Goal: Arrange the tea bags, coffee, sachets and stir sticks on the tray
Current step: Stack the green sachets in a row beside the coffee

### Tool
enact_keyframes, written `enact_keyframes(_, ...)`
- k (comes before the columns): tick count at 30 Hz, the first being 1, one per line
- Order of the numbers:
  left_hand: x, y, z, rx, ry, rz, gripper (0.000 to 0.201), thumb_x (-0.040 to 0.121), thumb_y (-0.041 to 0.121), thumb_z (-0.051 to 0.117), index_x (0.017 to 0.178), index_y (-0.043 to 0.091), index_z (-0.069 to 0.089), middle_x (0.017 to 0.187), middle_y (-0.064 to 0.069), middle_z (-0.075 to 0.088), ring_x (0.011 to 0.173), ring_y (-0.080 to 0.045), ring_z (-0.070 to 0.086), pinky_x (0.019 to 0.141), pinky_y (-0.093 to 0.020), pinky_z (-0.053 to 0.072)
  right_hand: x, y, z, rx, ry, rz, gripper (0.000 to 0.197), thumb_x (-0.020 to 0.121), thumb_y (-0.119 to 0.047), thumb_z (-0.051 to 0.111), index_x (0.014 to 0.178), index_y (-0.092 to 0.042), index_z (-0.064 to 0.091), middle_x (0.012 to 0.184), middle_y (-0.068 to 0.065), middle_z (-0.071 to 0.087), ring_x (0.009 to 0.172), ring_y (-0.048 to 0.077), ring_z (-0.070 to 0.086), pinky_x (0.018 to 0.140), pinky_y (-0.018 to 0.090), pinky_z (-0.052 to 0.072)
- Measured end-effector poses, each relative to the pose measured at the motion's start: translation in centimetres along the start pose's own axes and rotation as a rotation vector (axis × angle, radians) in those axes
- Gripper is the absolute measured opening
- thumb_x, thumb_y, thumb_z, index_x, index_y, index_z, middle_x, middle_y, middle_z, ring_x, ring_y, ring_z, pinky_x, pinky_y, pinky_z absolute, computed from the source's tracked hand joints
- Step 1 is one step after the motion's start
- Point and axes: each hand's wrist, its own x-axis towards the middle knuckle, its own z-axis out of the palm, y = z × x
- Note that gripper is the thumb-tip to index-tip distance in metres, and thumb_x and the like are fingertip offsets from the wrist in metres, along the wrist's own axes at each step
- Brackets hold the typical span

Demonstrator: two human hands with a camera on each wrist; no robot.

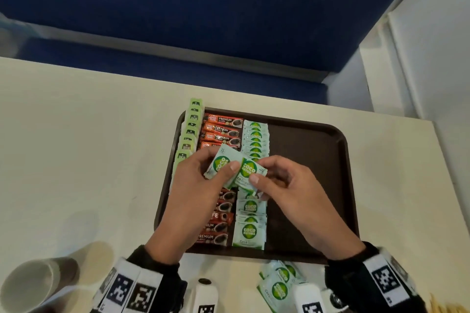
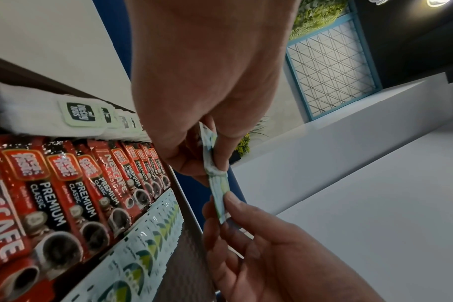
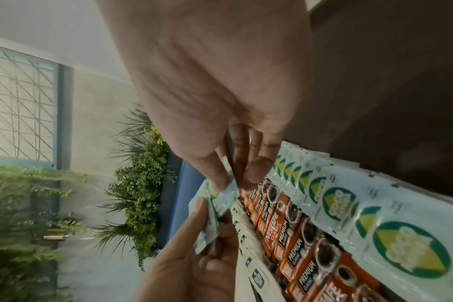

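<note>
Pale tabletop carries my brown tray. Above its middle, my left hand and right hand each pinch sugar sachets, fanning them apart to extend the sachet row.

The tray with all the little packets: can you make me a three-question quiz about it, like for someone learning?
1. True or false: the tea bags line the left edge of the brown tray.
2. What do the left hand and right hand pinch together above the tray?
A. a coffee stick
B. green coco sugar sachets
C. a paper cup
3. Fill in: the Nescafe coffee sticks lie between the tea bags and the row of ____.

Key
1. True
2. B
3. Coco sugar sachets
</note>
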Motion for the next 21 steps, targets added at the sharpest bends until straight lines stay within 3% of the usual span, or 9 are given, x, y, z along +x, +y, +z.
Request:
enact_keyframes(3, 0.6, 0.0, 0.2, 0.009, 0.028, -0.002, 0.016, 0.097, 0.021, 0.079, 0.112, 0.024, 0.078, 0.105, 0.01, 0.083, 0.098, -0.012, 0.08, 0.093, -0.042, 0.065, 1.3, -0.2, -0.7, -0.016, -0.063, 0.01, 0.021, 0.096, -0.022, 0.079, 0.116, -0.02, 0.072, 0.11, -0.001, 0.081, 0.097, 0.02, 0.076, 0.08, 0.035, 0.064)
enact_keyframes(5, 1.0, -0.1, 0.2, 0.03, 0.07, 0.007, 0.015, 0.096, 0.022, 0.08, 0.11, 0.028, 0.078, 0.105, 0.013, 0.083, 0.1, -0.01, 0.079, 0.097, -0.045, 0.063, 2.6, -0.5, -1.5, -0.068, -0.047, -0.02, 0.017, 0.097, -0.021, 0.078, 0.113, -0.021, 0.073, 0.108, -0.003, 0.081, 0.096, 0.017, 0.076, 0.08, 0.033, 0.063)
enact_keyframes(8, 1.6, -0.5, -0.2, 0.037, 0.141, 0.011, 0.017, 0.096, 0.028, 0.08, 0.112, 0.031, 0.078, 0.107, 0.015, 0.082, 0.104, -0.008, 0.078, 0.102, -0.046, 0.06, 5.7, -0.6, -3.7, -0.096, 0.127, -0.07, 0.012, 0.1, -0.019, 0.074, 0.111, -0.023, 0.074, 0.107, -0.007, 0.081, 0.091, 0.011, 0.075, 0.08, 0.025, 0.06)
enact_keyframes(12, 1.8, -0.9, -0.7, 0.024, 0.158, -0.007, 0.016, 0.096, 0.028, 0.079, 0.112, 0.03, 0.078, 0.107, 0.012, 0.083, 0.101, -0.012, 0.08, 0.098, -0.049, 0.062, 11.3, -0.1, -5.7, -0.236, 0.254, -0.124, 0.013, 0.102, -0.016, 0.071, 0.109, -0.027, 0.075, 0.105, -0.005, 0.078, 0.095, 0.016, 0.073, 0.091, 0.037, 0.062)
enact_keyframes(15, 1.6, -1.2, -0.7, 0.033, 0.156, -0.032, 0.014, 0.094, 0.029, 0.08, 0.108, 0.032, 0.079, 0.104, 0.014, 0.083, 0.098, -0.01, 0.08, 0.097, -0.047, 0.062, 14.2, -0.2, -5.6, -0.336, 0.238, -0.154, 0.013, 0.101, -0.016, 0.072, 0.111, -0.023, 0.073, 0.104, -0.005, 0.075, 0.096, 0.007, 0.069, 0.082, 0.028, 0.056)
enact_keyframes(19, 1.5, -1.5, -0.7, 0.051, 0.151, -0.071, 0.015, 0.093, 0.031, 0.081, 0.109, 0.032, 0.08, 0.105, 0.013, 0.083, 0.098, -0.008, 0.078, 0.099, -0.044, 0.06, 16.1, -0.3, -5.0, -0.442, 0.229, -0.171, 0.015, 0.1, -0.018, 0.075, 0.108, -0.028, 0.067, 0.1, 0.0, 0.074, 0.094, 0.014, 0.071, 0.075, 0.027, 0.059)
enact_keyframes(21, 1.5, -1.6, -0.7, 0.047, 0.152, -0.08, 0.016, 0.093, 0.03, 0.081, 0.109, 0.031, 0.079, 0.104, 0.013, 0.083, 0.096, -0.007, 0.079, 0.098, -0.044, 0.06, 16.4, -0.2, -4.8, -0.484, 0.227, -0.178, 0.014, 0.101, -0.017, 0.073, 0.108, -0.026, 0.066, 0.098, 0.001, 0.073, 0.091, 0.011, 0.07, 0.067, 0.017, 0.055)
